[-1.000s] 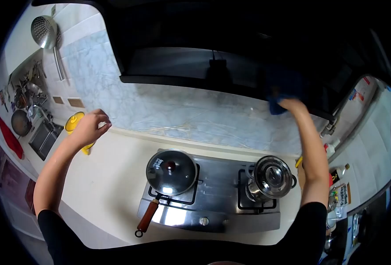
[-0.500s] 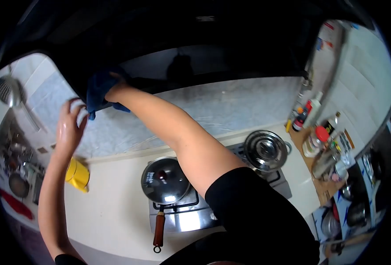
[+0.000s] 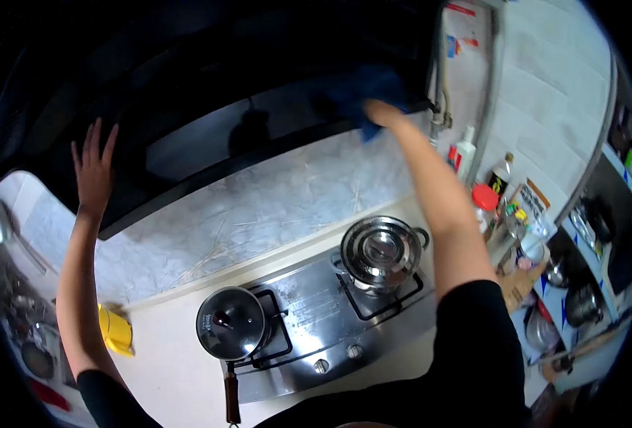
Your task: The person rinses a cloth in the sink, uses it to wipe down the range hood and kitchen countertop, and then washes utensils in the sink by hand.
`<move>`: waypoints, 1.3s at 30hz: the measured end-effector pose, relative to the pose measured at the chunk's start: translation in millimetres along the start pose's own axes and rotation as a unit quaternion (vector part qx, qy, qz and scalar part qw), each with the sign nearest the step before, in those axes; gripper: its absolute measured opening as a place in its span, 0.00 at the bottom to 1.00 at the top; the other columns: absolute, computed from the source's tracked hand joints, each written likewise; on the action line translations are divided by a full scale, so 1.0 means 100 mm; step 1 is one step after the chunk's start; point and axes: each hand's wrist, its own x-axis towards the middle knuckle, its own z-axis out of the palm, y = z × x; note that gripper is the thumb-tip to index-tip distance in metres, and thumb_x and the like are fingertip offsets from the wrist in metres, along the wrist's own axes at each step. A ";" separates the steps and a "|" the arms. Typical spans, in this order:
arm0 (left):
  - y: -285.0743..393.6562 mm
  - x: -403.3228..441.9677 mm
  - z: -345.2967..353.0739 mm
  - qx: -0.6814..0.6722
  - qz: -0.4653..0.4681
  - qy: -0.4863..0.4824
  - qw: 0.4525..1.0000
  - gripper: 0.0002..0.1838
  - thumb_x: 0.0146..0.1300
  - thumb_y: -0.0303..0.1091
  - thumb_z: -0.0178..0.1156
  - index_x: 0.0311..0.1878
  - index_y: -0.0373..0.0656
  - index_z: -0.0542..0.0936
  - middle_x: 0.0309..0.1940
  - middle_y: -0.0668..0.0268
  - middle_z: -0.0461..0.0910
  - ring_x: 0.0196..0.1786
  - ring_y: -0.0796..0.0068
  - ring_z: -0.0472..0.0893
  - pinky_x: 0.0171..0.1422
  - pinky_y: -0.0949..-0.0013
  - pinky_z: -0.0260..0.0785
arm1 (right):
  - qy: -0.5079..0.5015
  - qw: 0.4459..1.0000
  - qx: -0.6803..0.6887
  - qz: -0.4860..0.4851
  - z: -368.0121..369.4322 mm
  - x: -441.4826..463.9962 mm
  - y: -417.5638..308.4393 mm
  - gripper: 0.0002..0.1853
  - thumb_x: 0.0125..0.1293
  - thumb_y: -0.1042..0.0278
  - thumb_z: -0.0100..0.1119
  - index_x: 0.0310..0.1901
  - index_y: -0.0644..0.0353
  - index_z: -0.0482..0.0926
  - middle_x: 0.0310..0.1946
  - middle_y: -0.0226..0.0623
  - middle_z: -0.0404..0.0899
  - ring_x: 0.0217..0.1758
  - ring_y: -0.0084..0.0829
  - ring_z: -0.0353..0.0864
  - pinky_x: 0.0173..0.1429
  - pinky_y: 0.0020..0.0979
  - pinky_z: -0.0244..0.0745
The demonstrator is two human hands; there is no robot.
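Blue cloth (image 3: 378,87) bunching in the right hand (image 3: 382,113), grip half hidden, range hood (image 3: 198,143) spanning behind it, empty left hand (image 3: 95,171) spreading wide

left arm (image 3: 80,278): raised, forearm running up past the worktop (image 3: 170,381)'s left end
left hand (image 3: 95,171): splayed, fingers (image 3: 97,137) pointing away from body
right arm (image 3: 437,196): stretched forward past the worktop's back edge
right hand (image 3: 384,113): gripping, blurred, fingers mostly hidden

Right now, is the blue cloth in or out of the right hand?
In: the blue cloth gathers at the right hand, one end hanging below; fingers are blurred.
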 end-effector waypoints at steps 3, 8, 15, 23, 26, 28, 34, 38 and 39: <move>-0.01 0.03 -0.08 0.001 -0.009 -0.033 0.999 0.39 0.49 0.18 0.54 0.66 0.57 0.57 0.66 0.62 0.52 0.67 0.62 0.57 0.68 0.46 0.45 | 0.094 0.988 -0.124 -0.007 -0.38 -0.32 0.42 0.22 0.65 0.57 0.38 0.55 0.59 0.69 0.56 0.51 0.67 0.60 0.46 0.65 0.64 0.38 0.57; -0.39 -0.19 -0.37 -0.136 -0.035 0.054 0.989 0.33 0.40 0.18 0.54 0.55 0.48 0.69 0.61 0.60 0.61 0.64 0.57 0.59 0.68 0.49 0.48 | 0.146 0.986 -0.073 0.020 -0.36 -0.24 0.39 0.23 0.65 0.54 0.37 0.55 0.59 0.70 0.56 0.50 0.67 0.60 0.46 0.65 0.64 0.39 0.57; -1.01 0.19 -0.43 -0.327 -0.195 0.164 0.910 0.08 0.52 0.31 0.62 0.33 0.37 0.78 0.30 0.58 0.76 0.36 0.60 0.76 0.40 0.68 0.67 | 0.213 0.977 -0.010 0.003 -0.33 0.58 -0.94 0.26 0.64 0.49 0.36 0.54 0.58 0.70 0.56 0.49 0.68 0.60 0.47 0.65 0.64 0.40 0.57; -1.03 0.27 -0.49 -0.284 -0.212 0.137 0.925 0.10 0.51 0.33 0.64 0.35 0.39 0.79 0.34 0.59 0.78 0.36 0.65 0.79 0.40 0.71 0.68 | 0.144 0.980 0.132 0.042 0.11 1.08 -3.20 0.28 0.64 0.43 0.36 0.54 0.57 0.71 0.55 0.47 0.68 0.60 0.47 0.65 0.65 0.42 0.56; -1.07 0.28 -0.40 -0.275 -0.208 0.157 0.926 0.10 0.51 0.34 0.64 0.35 0.40 0.79 0.32 0.59 0.78 0.35 0.64 0.78 0.40 0.70 0.69 | 0.121 0.963 0.215 -0.106 0.48 0.95 -4.03 0.32 0.62 0.37 0.34 0.53 0.54 0.73 0.54 0.44 0.70 0.59 0.46 0.66 0.64 0.43 0.57; -1.06 0.33 -0.39 -0.265 -0.206 0.164 0.927 0.11 0.51 0.36 0.64 0.35 0.41 0.79 0.31 0.60 0.78 0.35 0.62 0.78 0.40 0.70 0.68 | 0.072 0.960 0.138 -0.231 0.54 0.89 -4.67 0.32 0.63 0.36 0.35 0.50 0.55 0.76 0.52 0.46 0.72 0.58 0.45 0.68 0.63 0.42 0.58; -1.21 0.20 -0.31 -0.264 -0.171 0.130 0.940 0.09 0.55 0.32 0.61 0.36 0.37 0.78 0.33 0.58 0.77 0.36 0.66 0.77 0.43 0.71 0.67 | 0.129 0.843 0.178 -0.492 0.70 0.90 -5.31 0.31 0.62 0.40 0.33 0.65 0.44 0.57 0.67 0.37 0.52 0.70 0.40 0.50 0.70 0.46 0.39; -1.28 0.16 -0.28 -0.285 -0.210 0.086 0.931 0.08 0.56 0.30 0.60 0.37 0.36 0.76 0.32 0.62 0.77 0.35 0.76 0.75 0.42 0.75 0.66 | 0.082 0.837 0.094 -0.533 0.45 0.98 -4.65 0.34 0.59 0.36 0.34 0.65 0.43 0.57 0.66 0.38 0.53 0.69 0.41 0.51 0.69 0.48 0.40; -1.32 0.14 -0.27 -0.294 -0.201 0.069 0.932 0.08 0.57 0.30 0.60 0.37 0.36 0.77 0.32 0.63 0.77 0.35 0.77 0.75 0.42 0.75 0.66 | 0.066 0.850 0.069 -0.519 0.32 0.99 -4.37 0.35 0.59 0.34 0.35 0.65 0.42 0.57 0.66 0.38 0.53 0.69 0.41 0.51 0.69 0.48 0.40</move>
